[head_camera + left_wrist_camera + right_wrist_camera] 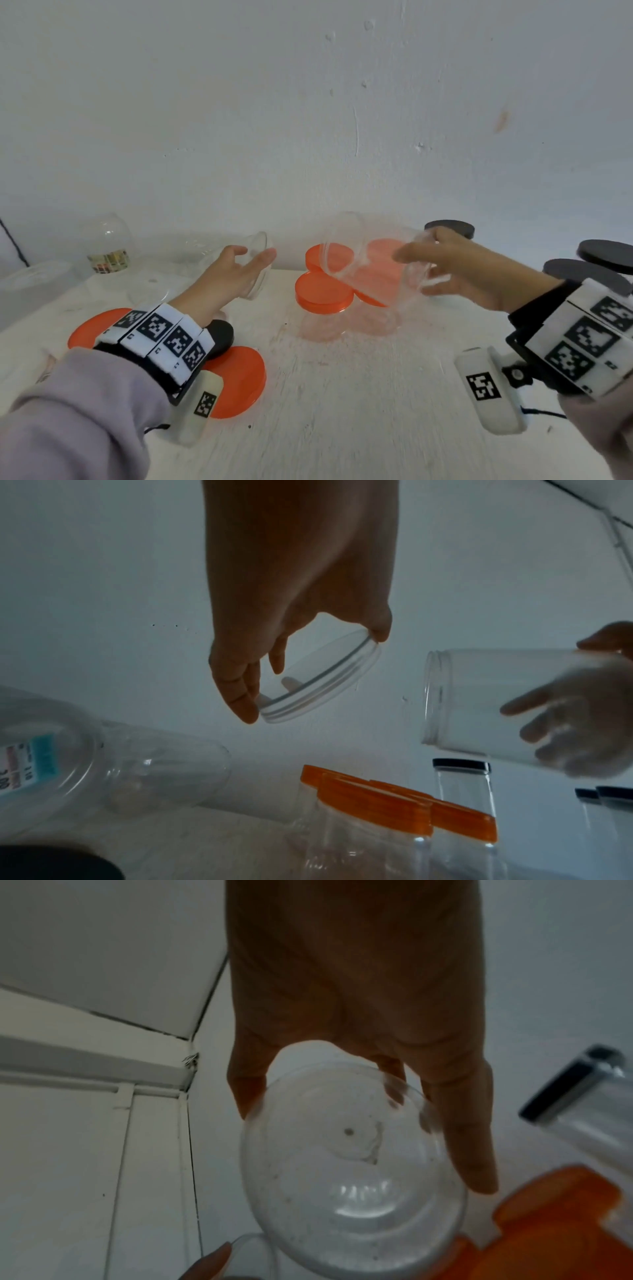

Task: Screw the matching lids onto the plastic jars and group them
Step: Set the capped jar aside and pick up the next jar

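My left hand [254, 256] pinches a clear round lid [262, 281] by its rim between thumb and fingers, raised above the table. The left wrist view shows the lid [342, 669] tilted, its open side facing right. To its right, my right hand [411, 274] grips a clear open jar [359, 260] round its lower body. The jar is tilted, with its threaded mouth [435, 696] turned towards the lid and a gap between them. In the right wrist view I see the jar's base [352, 1172] under my fingers [472, 1150].
Three orange-lidded jars [323, 294] stand grouped under the held jar. Black-lidded jars [606, 253] stand at the right. Two loose orange lids [239, 377] and a black lid [219, 337] lie under my left wrist. A labelled jar [108, 243] and a lying clear jar [154, 767] sit back left.
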Action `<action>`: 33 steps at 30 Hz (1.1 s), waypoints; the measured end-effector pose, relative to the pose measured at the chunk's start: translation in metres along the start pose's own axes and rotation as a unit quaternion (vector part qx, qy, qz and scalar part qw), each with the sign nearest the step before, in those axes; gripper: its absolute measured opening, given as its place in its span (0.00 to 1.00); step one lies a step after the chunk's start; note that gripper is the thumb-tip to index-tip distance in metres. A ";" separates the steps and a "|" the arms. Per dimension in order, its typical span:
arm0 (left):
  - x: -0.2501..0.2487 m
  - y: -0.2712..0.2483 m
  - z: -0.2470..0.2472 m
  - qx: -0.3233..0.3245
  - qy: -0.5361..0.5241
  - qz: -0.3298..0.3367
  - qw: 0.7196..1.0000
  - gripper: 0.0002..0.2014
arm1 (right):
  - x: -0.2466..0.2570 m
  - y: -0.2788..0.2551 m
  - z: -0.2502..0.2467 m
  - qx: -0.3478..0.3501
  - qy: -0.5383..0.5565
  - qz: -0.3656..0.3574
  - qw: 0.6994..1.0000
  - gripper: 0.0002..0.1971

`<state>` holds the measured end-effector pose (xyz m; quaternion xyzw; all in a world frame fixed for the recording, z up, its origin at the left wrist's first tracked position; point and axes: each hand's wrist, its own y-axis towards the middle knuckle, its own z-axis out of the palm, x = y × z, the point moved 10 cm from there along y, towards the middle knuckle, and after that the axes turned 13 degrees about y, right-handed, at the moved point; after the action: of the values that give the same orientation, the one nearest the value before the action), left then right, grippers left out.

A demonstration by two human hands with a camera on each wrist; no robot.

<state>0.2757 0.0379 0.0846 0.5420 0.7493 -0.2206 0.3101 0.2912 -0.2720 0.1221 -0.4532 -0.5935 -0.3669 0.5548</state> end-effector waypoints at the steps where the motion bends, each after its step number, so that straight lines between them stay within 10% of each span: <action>1: 0.000 -0.004 0.000 0.002 -0.011 -0.001 1.000 0.45 | -0.008 -0.003 0.007 0.025 0.019 0.016 0.999 0.33; 7: -0.004 -0.024 0.007 0.039 -0.064 0.011 0.997 0.48 | -0.043 -0.014 0.037 0.084 0.091 0.062 0.990 0.07; 16: -0.016 -0.041 0.018 0.078 -0.025 0.050 0.995 0.39 | -0.086 -0.028 0.063 0.134 0.118 0.146 0.973 0.18; 19: -0.019 -0.046 0.020 0.081 -0.018 0.048 0.995 0.28 | -0.096 -0.028 0.071 0.162 0.061 0.152 0.973 0.38; 24: -0.021 -0.052 0.026 0.094 -0.017 0.061 0.994 0.48 | -0.108 -0.019 0.076 0.142 -0.046 0.122 0.981 0.51; 33: -0.033 -0.067 0.041 0.103 0.004 0.086 0.991 0.46 | -0.127 -0.005 0.085 0.162 -0.155 0.087 0.971 0.51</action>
<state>0.2283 -0.0323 0.0784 0.6344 0.6743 -0.2670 0.2676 0.2556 -0.2107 -0.0136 -0.4583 -0.6824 -0.1410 0.5517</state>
